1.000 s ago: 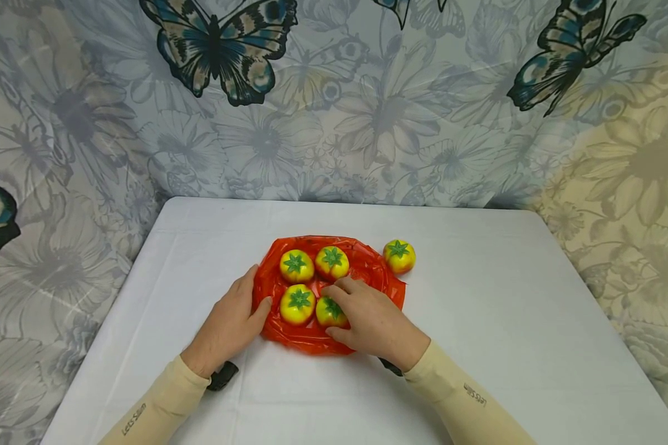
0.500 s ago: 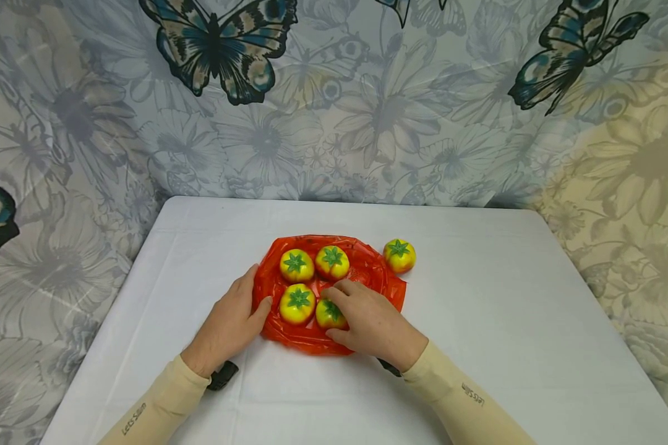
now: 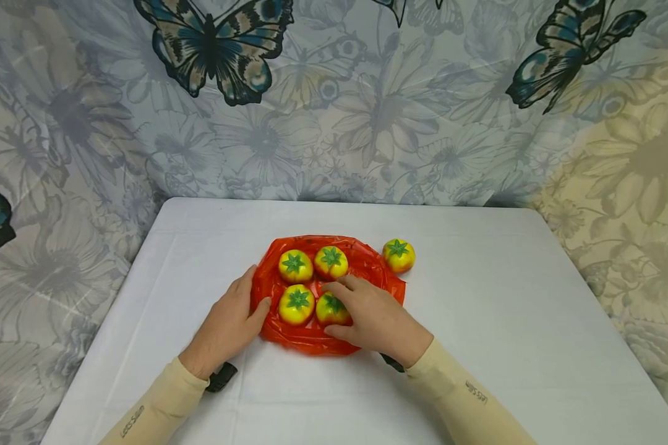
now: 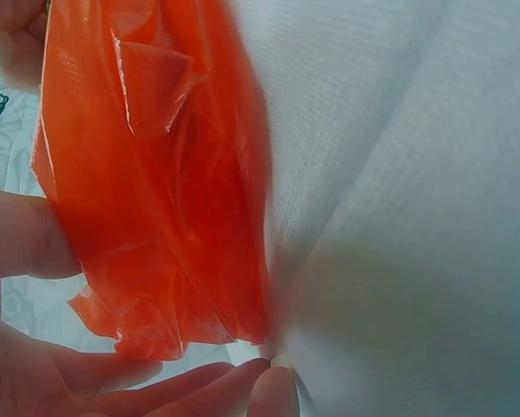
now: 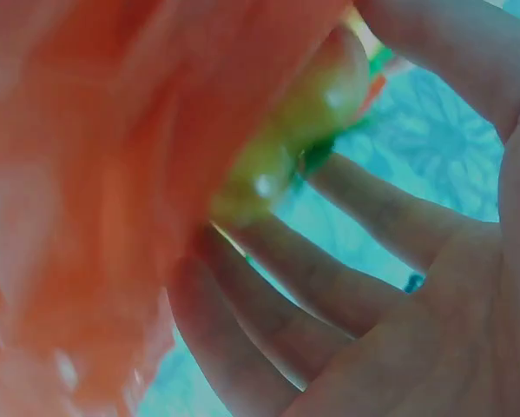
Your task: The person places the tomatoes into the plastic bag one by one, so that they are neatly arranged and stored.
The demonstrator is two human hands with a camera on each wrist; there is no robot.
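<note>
On the red bag: four toy tomatoes sit on the orange-red plastic bag (image 3: 367, 272) at the white table's (image 3: 506, 321) middle; a fifth tomato (image 3: 399, 255) lies off it at 2 o'clock.
Right hand (image 3: 375, 318): my curled fingers cup the near-right tomato (image 3: 329, 309).
Left hand (image 3: 228, 327): lies flat, thumb pressing the bag's 9 o'clock edge.
Handling: I judge the tomato light, smooth, perhaps squashy; grip its sides. The bag is thin, slippery.
Hidden: my palm covers the tomato's right half; the right wrist view is blurred.

blurred: orange bag (image 5: 86, 217) | half hidden: near-right tomato (image 3: 331, 309)
</note>
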